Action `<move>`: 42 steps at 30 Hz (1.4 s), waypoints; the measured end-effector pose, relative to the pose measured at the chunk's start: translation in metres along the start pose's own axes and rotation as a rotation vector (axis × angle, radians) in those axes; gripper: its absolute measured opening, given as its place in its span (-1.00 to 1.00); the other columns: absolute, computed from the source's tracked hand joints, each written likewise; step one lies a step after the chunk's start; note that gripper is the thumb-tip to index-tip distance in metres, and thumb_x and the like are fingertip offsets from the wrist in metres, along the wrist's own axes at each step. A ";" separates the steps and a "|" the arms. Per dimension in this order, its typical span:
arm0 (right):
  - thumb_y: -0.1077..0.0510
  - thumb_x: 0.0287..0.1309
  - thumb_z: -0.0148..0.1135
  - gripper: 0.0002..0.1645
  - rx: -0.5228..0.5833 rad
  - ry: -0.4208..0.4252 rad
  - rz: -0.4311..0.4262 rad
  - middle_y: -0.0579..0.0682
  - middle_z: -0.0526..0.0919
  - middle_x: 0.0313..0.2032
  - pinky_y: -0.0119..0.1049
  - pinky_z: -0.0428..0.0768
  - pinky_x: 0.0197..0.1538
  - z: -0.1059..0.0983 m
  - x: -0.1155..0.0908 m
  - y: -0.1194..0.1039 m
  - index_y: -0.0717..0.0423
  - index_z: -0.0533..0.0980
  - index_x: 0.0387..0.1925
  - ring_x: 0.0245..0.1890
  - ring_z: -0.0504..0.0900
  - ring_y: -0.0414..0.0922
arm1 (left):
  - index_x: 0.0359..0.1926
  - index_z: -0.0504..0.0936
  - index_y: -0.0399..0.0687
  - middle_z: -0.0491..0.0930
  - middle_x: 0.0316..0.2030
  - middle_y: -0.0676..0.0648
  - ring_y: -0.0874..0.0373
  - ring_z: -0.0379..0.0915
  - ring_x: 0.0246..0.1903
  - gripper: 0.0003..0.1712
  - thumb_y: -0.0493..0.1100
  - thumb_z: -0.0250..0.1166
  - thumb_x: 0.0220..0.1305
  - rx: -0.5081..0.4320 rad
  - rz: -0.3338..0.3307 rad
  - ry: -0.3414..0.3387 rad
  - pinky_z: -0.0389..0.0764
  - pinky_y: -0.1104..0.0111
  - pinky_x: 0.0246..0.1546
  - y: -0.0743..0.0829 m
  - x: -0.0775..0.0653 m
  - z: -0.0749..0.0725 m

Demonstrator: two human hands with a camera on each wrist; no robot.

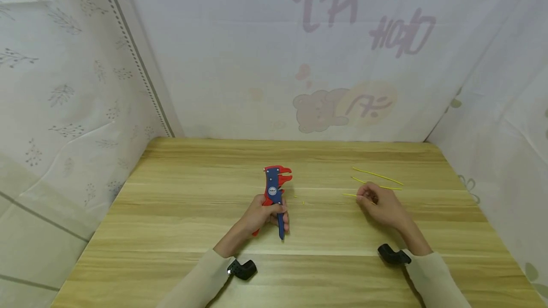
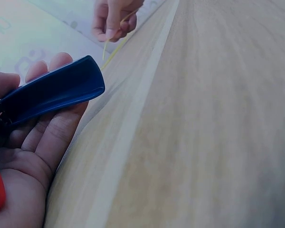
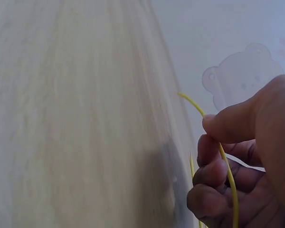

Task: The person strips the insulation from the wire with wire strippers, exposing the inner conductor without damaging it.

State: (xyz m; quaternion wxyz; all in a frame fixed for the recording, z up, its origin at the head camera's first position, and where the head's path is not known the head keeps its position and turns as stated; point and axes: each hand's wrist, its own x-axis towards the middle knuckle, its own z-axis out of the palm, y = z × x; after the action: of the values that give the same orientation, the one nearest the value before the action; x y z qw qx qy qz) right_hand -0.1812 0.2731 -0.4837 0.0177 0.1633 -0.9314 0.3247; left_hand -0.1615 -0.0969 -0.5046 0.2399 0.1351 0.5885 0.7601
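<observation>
My left hand (image 1: 259,215) grips a wire stripper (image 1: 272,182) with blue and red handles, its red jaws at the top pointing right. In the left wrist view, one blue handle (image 2: 61,90) lies across the fingers. Well to the right, my right hand (image 1: 383,206) pinches a yellow wire (image 3: 232,185) between thumb and fingers. One short end of that wire sticks out past the fingertips to the left, and the rest runs back across the palm.
Just beyond the right hand, one yellow wire (image 1: 378,175) lies on the wooden table (image 1: 192,175), with another yellow wire (image 1: 391,188) partly behind the fingers. Tiny yellow scraps (image 1: 303,202) lie right of the wire stripper. Printed cloth (image 1: 239,61) hangs behind the table.
</observation>
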 end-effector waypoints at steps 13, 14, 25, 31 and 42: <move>0.11 0.41 0.24 -0.88 0.005 -0.004 -0.026 -0.16 0.64 -0.43 -0.42 0.44 -0.38 0.006 0.014 -0.016 0.03 0.65 -0.21 -0.45 0.48 -0.30 | -0.09 0.38 -0.55 0.70 -0.49 -0.08 0.06 0.74 -0.47 -0.75 -0.34 0.14 0.42 -0.011 -0.008 0.001 0.80 0.21 -0.33 0.000 -0.002 0.000; 0.11 0.42 0.23 -0.88 0.011 -0.008 -0.028 -0.16 0.63 -0.45 -0.42 0.42 -0.42 0.006 0.015 -0.017 0.03 0.65 -0.20 -0.50 0.45 -0.30 | -0.08 0.38 -0.55 0.69 -0.48 -0.08 0.06 0.74 -0.46 -0.75 -0.34 0.14 0.43 -0.012 -0.008 0.001 0.80 0.21 -0.33 0.000 -0.002 0.000; 0.12 0.46 0.20 -0.82 0.091 -0.022 -0.081 -0.20 0.46 -0.60 -0.43 0.31 -0.61 0.010 0.025 -0.029 0.12 0.64 -0.16 -0.69 0.25 -0.37 | -0.07 0.35 -0.61 0.69 -0.48 -0.08 0.05 0.74 -0.47 -0.67 -0.31 0.16 0.41 -0.020 -0.002 -0.006 0.81 0.19 -0.34 0.001 -0.003 0.000; 0.09 0.49 0.15 -0.78 0.118 -0.033 -0.109 -0.21 0.45 -0.64 -0.41 0.30 -0.62 0.011 0.030 -0.037 0.14 0.64 -0.11 -0.73 0.21 -0.36 | -0.09 0.36 -0.59 0.68 -0.49 -0.09 0.03 0.74 -0.48 -0.70 -0.32 0.16 0.41 -0.032 0.004 -0.012 0.81 0.14 -0.33 0.001 -0.002 0.000; 0.09 0.51 0.13 -0.75 0.154 -0.056 -0.089 -0.21 0.35 -0.69 -0.44 0.23 -0.60 0.015 0.041 -0.052 0.17 0.63 -0.09 -0.70 0.19 -0.35 | -0.08 0.34 -0.60 0.68 -0.48 -0.09 0.04 0.74 -0.47 -0.70 -0.34 0.15 0.41 -0.035 0.008 -0.023 0.81 0.14 -0.31 0.000 -0.001 -0.001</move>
State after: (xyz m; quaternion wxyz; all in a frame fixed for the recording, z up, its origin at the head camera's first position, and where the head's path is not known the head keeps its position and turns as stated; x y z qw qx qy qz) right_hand -0.2025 0.2137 -0.4590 -0.0064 0.2144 -0.8956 0.3897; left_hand -0.1614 -0.0979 -0.5045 0.2459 0.1419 0.5719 0.7696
